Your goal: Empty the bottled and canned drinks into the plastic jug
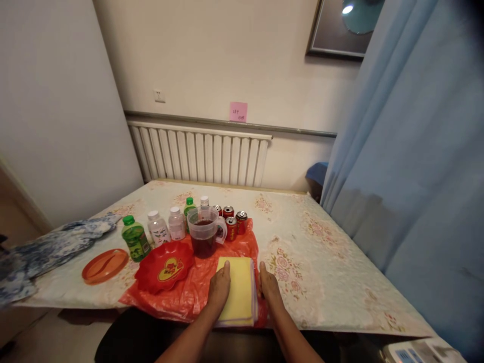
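Observation:
A neat stack of folded yellow cloths with purple edging (pixel 237 290) lies on a red plastic sheet (pixel 202 290). My left hand (pixel 219 288) is against the stack's left side, its thumb pointing up and the other fingers extended in part view. At the right side, my right hand (pixel 269 285) is held upright on edge, thumb raised, with a narrow gap to the cloths. Neither hand is gripping anything. Just beyond the cloths stands a clear plastic pitcher (pixel 204 234) of dark liquid. A red scalloped plate (pixel 147 275) sits to its left.
Behind the pitcher are several red cans (pixel 231 229). Green bottles (pixel 135 239) and white-capped bottles (pixel 158 229) stand to the left, near an orange lid (pixel 106 267). Blue patterned fabric (pixel 64 247) lies at the far left. A blue curtain (pixel 408 151) hangs on the right.

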`<act>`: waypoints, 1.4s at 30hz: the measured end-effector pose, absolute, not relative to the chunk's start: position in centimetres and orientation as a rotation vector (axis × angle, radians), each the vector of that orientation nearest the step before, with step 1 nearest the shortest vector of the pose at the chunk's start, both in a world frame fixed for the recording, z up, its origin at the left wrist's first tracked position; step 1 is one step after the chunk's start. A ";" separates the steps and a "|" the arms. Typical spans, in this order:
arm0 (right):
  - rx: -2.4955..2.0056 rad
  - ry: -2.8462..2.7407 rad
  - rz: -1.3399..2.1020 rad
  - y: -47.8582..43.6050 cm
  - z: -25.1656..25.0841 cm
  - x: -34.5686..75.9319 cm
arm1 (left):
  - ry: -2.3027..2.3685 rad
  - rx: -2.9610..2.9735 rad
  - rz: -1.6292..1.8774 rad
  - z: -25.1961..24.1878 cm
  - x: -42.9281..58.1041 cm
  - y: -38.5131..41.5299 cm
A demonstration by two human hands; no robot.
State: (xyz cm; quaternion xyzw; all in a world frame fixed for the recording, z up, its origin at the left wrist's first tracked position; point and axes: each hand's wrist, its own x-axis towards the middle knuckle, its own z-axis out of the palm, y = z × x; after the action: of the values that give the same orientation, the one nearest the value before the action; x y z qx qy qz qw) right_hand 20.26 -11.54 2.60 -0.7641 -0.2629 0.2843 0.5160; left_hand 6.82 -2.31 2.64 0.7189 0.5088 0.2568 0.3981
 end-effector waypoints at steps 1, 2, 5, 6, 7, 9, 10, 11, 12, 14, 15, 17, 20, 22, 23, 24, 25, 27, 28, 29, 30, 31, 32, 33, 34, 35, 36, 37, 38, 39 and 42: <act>-1.839 -0.626 0.691 -11.6 2.5 20.2 | 1.290 1.820 0.646 2.6 6.8 -2.3; -1.842 -0.624 0.699 -11.6 2.5 20.2 | 1.291 1.821 0.645 2.5 6.8 -2.4; -1.847 -0.631 0.707 -11.8 2.3 20.2 | 1.291 1.823 0.646 2.5 6.7 -2.5; -1.850 -0.636 0.706 -11.8 2.3 20.3 | 1.292 1.822 0.646 2.4 6.7 -2.5; -1.853 -0.642 0.706 -11.9 2.2 20.3 | 1.294 1.820 0.644 2.4 6.6 -2.6; -1.861 -0.646 0.708 -11.9 2.2 20.3 | 1.297 1.817 0.641 2.3 6.6 -2.6; -1.866 -0.647 0.710 -11.9 2.1 20.4 | 1.299 1.816 0.640 2.3 6.6 -2.6; -1.871 -0.646 0.713 -11.8 2.1 20.4 | 1.300 1.815 0.639 2.2 6.6 -2.5; -1.875 -0.644 0.715 -11.8 2.0 20.5 | 1.300 1.816 0.637 2.2 6.6 -2.5; -1.881 -0.642 0.723 -11.7 1.8 20.5 | 1.298 1.816 0.633 2.0 6.6 -2.4; -1.884 -0.643 0.726 -11.7 1.7 20.5 | 1.296 1.816 0.632 1.9 6.7 -2.4; -1.890 -0.646 0.728 -11.7 1.5 20.6 | 1.294 1.814 0.633 1.7 6.7 -2.4; -1.892 -0.656 0.727 -11.6 1.2 20.7 | 1.296 1.807 0.635 1.4 6.6 -2.4; -1.887 -0.662 0.726 -11.7 1.1 20.7 | 1.298 1.803 0.631 1.3 6.6 -2.4; -1.883 -0.664 0.723 -11.7 1.1 20.7 | 1.298 1.804 0.628 1.2 6.6 -2.3; -1.878 -0.666 0.721 -11.7 1.0 20.8 | 1.298 1.805 0.625 1.2 6.6 -2.3; -1.873 -0.668 0.718 -11.7 1.0 20.8 | 1.296 1.807 0.621 1.1 6.5 -2.3; -1.866 -0.669 0.713 -11.7 0.9 20.7 | 1.294 1.811 0.612 1.0 6.5 -2.3; -1.866 -0.667 0.713 -11.7 0.8 20.7 | 1.294 1.813 0.608 0.9 6.5 -2.3; -1.869 -0.664 0.717 -11.7 0.8 20.6 | 1.296 1.813 0.604 0.8 6.5 -2.2; -1.873 -0.659 0.722 -11.7 0.7 20.6 | 1.298 1.814 0.599 0.7 6.4 -2.2; -1.879 -0.654 0.729 -11.7 0.6 20.5 | 1.303 1.814 0.594 0.6 6.4 -2.2; -1.888 -0.648 0.737 -11.7 0.5 20.5 | 1.308 1.815 0.588 0.4 6.4 -2.1; -1.897 -0.644 0.742 -11.6 0.4 20.5 | 1.313 1.817 0.579 0.3 6.4 -2.1; -1.906 -0.640 0.746 -11.6 0.3 20.6 | 1.317 1.820 0.569 0.1 6.4 -2.0; -1.914 -0.638 0.750 -11.6 0.1 20.6 | 1.321 1.823 0.558 0.0 6.4 -1.9; -1.922 -0.636 0.753 -11.6 0.0 20.6 | 1.324 1.826 0.547 -0.2 6.4 -1.9; -1.928 -0.636 0.755 -11.5 -0.1 20.7 | 1.327 1.830 0.537 -0.3 6.4 -1.8; -1.932 -0.638 0.757 -11.5 -0.2 20.8 | 1.329 1.835 0.529 -0.4 6.4 -1.8; -1.937 -0.641 0.756 -11.5 -0.4 20.8 | 1.331 1.840 0.522 -0.4 6.4 -1.7; -1.950 -0.649 0.742 -11.5 -0.8 20.8 | 1.333 1.856 0.509 -0.7 6.4 -1.7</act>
State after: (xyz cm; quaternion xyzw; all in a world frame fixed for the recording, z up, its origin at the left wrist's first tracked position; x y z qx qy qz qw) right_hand 20.84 -11.51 -0.78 -0.7922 -0.2636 0.3015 0.4605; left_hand 6.39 -1.71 -0.68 0.7302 0.5245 0.2003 0.3894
